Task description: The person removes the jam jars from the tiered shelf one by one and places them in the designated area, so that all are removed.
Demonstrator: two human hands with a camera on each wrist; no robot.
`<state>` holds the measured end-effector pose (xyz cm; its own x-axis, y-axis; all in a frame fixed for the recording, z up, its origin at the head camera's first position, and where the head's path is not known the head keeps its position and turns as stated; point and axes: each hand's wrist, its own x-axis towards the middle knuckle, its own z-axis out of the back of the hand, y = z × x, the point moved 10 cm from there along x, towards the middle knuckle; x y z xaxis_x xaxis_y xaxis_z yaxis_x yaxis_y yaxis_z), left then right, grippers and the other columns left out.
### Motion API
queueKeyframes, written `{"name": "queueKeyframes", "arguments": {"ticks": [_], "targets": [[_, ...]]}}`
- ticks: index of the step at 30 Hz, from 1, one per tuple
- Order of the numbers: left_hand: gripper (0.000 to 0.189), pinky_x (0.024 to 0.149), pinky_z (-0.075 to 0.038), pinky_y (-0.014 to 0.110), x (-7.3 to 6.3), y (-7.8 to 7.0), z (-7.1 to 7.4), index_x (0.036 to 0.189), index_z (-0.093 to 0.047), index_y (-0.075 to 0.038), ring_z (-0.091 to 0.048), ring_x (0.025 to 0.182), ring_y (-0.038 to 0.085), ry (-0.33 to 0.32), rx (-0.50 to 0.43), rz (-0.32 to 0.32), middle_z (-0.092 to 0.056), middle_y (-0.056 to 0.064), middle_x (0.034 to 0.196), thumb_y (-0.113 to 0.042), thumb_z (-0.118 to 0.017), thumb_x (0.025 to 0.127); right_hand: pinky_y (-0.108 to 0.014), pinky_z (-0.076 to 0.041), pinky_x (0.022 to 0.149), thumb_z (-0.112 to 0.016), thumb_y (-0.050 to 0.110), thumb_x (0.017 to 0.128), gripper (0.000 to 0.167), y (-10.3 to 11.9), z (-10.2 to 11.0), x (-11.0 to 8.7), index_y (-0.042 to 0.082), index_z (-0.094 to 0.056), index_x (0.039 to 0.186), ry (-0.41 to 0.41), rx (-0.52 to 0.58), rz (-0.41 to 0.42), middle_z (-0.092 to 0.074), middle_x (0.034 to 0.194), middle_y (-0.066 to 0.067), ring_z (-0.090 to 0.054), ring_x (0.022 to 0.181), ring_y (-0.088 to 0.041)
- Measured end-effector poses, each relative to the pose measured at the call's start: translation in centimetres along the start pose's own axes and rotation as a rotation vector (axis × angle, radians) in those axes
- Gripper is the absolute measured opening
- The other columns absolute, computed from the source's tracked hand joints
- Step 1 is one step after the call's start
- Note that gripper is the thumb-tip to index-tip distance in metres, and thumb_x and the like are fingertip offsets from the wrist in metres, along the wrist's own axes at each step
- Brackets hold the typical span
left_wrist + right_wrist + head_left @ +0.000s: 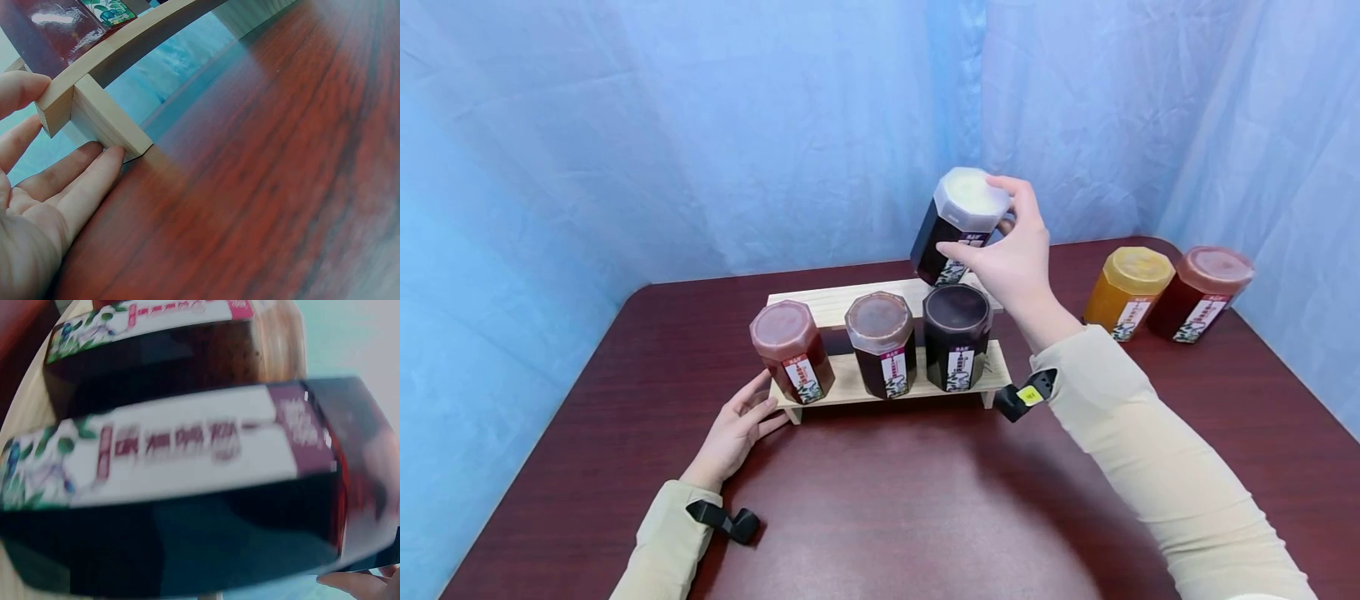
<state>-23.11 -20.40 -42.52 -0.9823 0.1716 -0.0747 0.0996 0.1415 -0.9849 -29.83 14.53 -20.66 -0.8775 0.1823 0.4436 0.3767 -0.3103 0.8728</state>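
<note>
My right hand grips a dark jar with a white lid. The jar tilts over the right end of a two-tier wooden rack's upper board. A red jar, a dark jar with a brownish lid and a black-lidded jar stand along the lower board. In the right wrist view, the black-lidded jar hides most of the hand. At the rack's front left corner, my left hand holds the board's end, with fingertips against the support leg.
Right of the rack, a yellow jar and a red jar stand side by side on the dark red wooden table. Pale blue curtains hang behind the table and at its sides.
</note>
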Motion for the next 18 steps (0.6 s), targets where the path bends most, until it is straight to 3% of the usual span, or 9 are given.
{"name": "queueKeyframes", "arguments": {"ticks": [8, 15, 18], "targets": [[0.064, 0.084, -0.054, 0.027, 0.0, -0.1, 0.0, 0.150, -0.015, 0.000, -0.062, 0.100, 0.007, 0.000, 0.000, -0.001, -0.053, -0.003, 0.114, 0.000, -0.047, 0.095, -0.029, -0.048, 0.092, -0.084, 0.008, 0.066, 0.076, -1.1, 2.1, 0.2, 0.009, -0.046, 0.132, -0.026, -0.089, -0.008, -0.050, 0.131, -0.009, -0.057, 0.107, -0.026], [0.063, 0.084, -0.054, 0.027, -0.2, -0.1, 0.1, 0.150, -0.016, 0.000, -0.062, 0.099, 0.007, -0.005, 0.010, 0.009, -0.051, 0.001, 0.118, -0.001, -0.047, 0.095, -0.016, -0.047, 0.076, -0.084, 0.014, 0.069, 0.077, -3.2, 3.9, -0.3, 0.014, -0.044, 0.135, -0.020, -0.162, -0.075, -0.051, 0.128, -0.010, -0.059, 0.101, -0.024], [0.063, 0.084, -0.054, 0.027, -0.3, -0.2, 0.1, 0.150, -0.016, 0.001, -0.062, 0.100, 0.007, -0.004, 0.007, 0.000, -0.053, -0.002, 0.115, -0.001, -0.047, 0.095, -0.015, -0.046, 0.076, -0.084, 0.017, 0.069, 0.078, -3.8, 4.6, -0.4, 0.016, -0.043, 0.135, -0.019, -0.184, -0.100, -0.051, 0.129, -0.009, -0.059, 0.100, -0.023]]}}
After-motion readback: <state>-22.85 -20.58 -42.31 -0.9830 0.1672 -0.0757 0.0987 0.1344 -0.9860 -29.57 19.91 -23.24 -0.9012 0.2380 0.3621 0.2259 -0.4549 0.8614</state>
